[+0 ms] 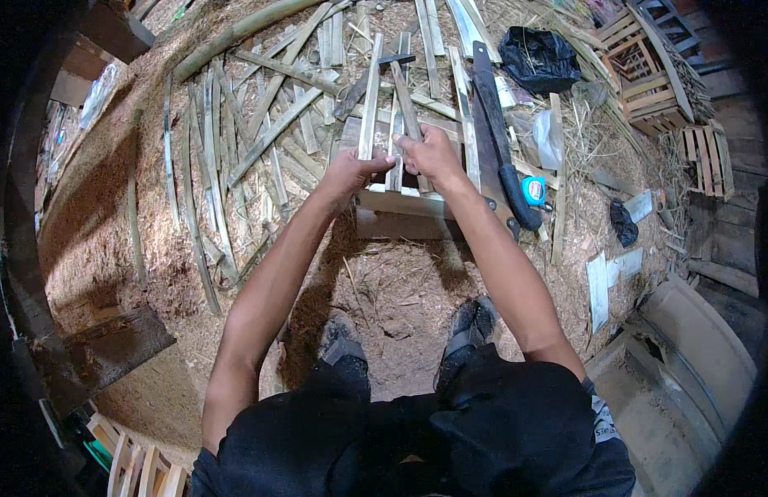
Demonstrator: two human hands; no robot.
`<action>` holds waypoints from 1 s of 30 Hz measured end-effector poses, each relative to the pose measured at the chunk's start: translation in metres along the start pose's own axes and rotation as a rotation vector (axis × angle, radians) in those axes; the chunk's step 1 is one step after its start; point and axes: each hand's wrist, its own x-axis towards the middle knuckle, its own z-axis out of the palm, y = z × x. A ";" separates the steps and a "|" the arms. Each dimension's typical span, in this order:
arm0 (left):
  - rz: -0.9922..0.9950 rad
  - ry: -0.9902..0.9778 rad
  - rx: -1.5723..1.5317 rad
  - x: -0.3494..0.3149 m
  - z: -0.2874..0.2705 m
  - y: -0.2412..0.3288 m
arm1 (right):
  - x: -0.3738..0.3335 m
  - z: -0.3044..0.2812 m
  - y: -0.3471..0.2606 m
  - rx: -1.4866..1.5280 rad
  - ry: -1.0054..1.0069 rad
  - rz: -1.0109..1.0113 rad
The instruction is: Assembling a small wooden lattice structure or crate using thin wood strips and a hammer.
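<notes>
My left hand [356, 172] is closed on a pale wooden slat [371, 99] that points away from me, above a low wooden block [404, 203]. Beside it, my right hand [433, 156] is wrapped round the wooden handle of a hammer [406, 99]. The hammer's dark head lies at the far end, among the slats. Another narrow slat [394, 170] runs between my two hands. To the right of the block lies a long dark tool with a black handle [519, 199], and a blue tape measure [534, 190] sits close by it.
Loose slats [272, 137] are strewn over the wood shavings at the left and far side. A black plastic bag [539, 60] lies at the far right, near slatted wooden crates [649, 99]. A wooden beam [110, 352] juts in at the left. My shoes [346, 348] stand before the block.
</notes>
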 end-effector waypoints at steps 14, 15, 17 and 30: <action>-0.066 0.062 0.017 0.007 0.000 0.001 | -0.004 -0.006 -0.010 -0.083 -0.012 0.042; -0.075 0.059 0.005 0.008 0.002 0.000 | -0.007 -0.009 -0.013 -0.287 0.074 -0.064; -0.101 0.068 0.006 0.005 0.003 0.005 | -0.024 -0.012 -0.026 -0.490 0.155 -0.162; -0.049 0.082 0.101 -0.010 0.005 0.013 | -0.221 -0.074 -0.077 -0.803 -0.128 -0.384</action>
